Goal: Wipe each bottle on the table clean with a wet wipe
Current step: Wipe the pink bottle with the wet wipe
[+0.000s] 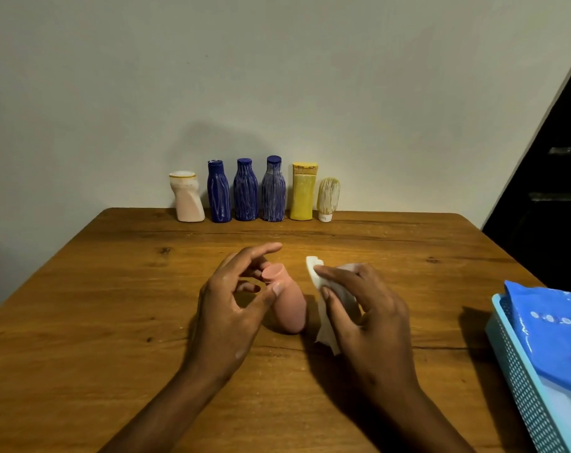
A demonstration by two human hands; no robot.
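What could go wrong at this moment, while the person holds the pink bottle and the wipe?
1. The left hand pinches the tilted pink bottle only near its cap; under wiping pressure this light grip may let it slip or tip.
2. The wet wipe in the right hand hangs loose and may drag on the wooden table, picking up dirt.

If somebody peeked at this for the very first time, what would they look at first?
Probably the two hands in the middle of the table: the left hand holds a pink bottle by its cap, and the right hand holds a white wipe beside it. Next, the row of six streaky bottles against the wall.
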